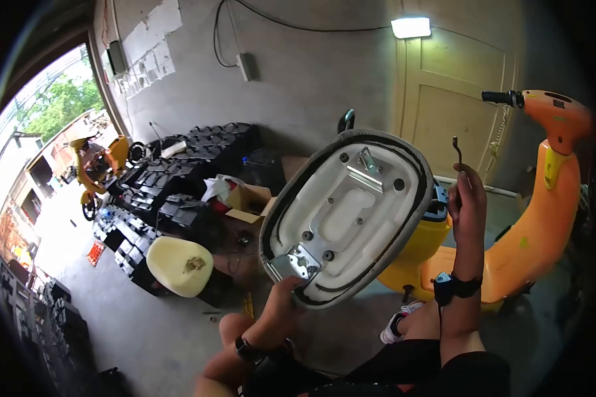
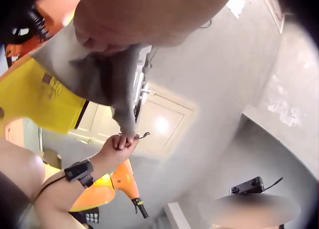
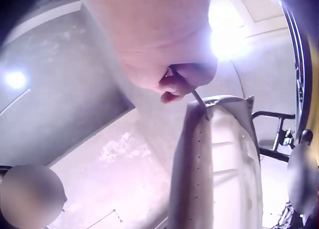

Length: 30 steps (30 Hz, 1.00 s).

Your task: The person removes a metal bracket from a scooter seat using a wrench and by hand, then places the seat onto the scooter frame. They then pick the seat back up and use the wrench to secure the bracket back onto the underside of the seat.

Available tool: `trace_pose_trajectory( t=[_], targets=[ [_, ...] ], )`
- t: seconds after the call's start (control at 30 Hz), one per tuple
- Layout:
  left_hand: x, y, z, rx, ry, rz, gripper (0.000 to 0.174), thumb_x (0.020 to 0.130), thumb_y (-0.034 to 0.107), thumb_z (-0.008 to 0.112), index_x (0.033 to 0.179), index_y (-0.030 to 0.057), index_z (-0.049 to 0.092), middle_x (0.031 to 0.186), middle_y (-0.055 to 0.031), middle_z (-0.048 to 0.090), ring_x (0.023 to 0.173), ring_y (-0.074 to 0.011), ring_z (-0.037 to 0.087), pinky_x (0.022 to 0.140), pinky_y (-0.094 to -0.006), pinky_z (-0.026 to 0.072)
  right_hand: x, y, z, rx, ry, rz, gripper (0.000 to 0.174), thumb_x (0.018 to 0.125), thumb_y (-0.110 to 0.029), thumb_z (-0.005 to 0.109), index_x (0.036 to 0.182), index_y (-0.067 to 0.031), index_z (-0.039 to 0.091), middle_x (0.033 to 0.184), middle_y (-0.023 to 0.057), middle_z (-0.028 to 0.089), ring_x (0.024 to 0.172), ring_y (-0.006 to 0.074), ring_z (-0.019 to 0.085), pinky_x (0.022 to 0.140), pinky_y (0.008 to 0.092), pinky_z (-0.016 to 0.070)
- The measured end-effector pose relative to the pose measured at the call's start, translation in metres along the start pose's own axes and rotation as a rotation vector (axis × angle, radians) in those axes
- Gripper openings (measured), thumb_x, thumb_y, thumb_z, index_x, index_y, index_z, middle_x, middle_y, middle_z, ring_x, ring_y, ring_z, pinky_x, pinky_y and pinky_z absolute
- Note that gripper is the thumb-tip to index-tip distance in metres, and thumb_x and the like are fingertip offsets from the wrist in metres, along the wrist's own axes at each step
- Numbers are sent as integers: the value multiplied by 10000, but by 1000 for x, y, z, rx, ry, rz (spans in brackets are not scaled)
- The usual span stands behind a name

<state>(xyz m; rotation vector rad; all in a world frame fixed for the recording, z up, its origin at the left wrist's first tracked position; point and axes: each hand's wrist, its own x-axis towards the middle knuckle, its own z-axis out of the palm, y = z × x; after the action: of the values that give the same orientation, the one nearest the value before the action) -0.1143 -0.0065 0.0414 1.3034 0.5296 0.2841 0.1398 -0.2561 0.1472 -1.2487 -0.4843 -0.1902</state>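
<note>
A scooter seat (image 1: 343,215) is tilted up with its pale underside facing the head camera, a metal hinge bracket (image 1: 302,263) at its lower left. The left hand (image 1: 279,311) grips the seat's lower edge beside that bracket; the left wrist view has this hand (image 2: 149,15) over the grey seat cover (image 2: 79,72). Beyond the seat's right side, the right hand (image 1: 469,198) is raised, its fingers curled round a thin bent metal tool (image 1: 456,149). In the right wrist view the tool (image 3: 199,98) sticks out of the hand (image 3: 159,40), over the seat's end (image 3: 234,159).
An orange scooter body (image 1: 556,205) stands at the right, its yellow part (image 1: 414,255) behind the seat. At the left are a cream seat shell (image 1: 179,266), an open cardboard box (image 1: 248,202) and rows of black parts (image 1: 202,145). A second scooter (image 1: 117,155) stands near the doorway.
</note>
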Motion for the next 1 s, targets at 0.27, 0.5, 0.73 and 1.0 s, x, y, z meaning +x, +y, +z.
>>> trace_pose_trajectory(
  t=[0.27, 0.5, 0.73, 1.0],
  targets=[
    [-8, -21, 2, 424, -171, 310, 253, 891, 149, 538, 1061, -13, 632, 945, -73, 670, 813, -150, 628, 709, -263, 507, -14, -6, -4, -25, 52, -26, 289, 998, -273, 584, 1170, -44, 622, 646, -13, 541, 426, 7, 337, 385, 178, 215],
    [41, 39, 74, -307, -30, -357, 196, 912, 176, 525, 899, 38, 663, 711, 15, 586, 596, -96, 507, 544, -236, 356, 5, -4, -15, -282, 259, -85, 289, 965, -260, 644, 1154, -41, 658, 697, 1, 619, 476, 4, 411, 429, 182, 286],
    [100, 38, 107, -255, -62, -249, 149, 928, 227, 552, 827, 120, 576, 649, 44, 539, 511, -71, 449, 475, -232, 296, 6, 13, -12, -571, -162, 17, 301, 939, -175, 665, 1196, -20, 644, 754, 28, 654, 717, 68, 606, 660, 225, 454],
    [117, 51, 113, -222, -116, -251, 283, 899, 370, 616, 780, 117, 566, 596, 41, 456, 465, -76, 347, 462, -245, 262, 20, 1, 22, -647, -537, 127, 248, 922, -106, 664, 1147, -6, 634, 746, 45, 647, 677, 85, 583, 622, 240, 442]
  ],
)
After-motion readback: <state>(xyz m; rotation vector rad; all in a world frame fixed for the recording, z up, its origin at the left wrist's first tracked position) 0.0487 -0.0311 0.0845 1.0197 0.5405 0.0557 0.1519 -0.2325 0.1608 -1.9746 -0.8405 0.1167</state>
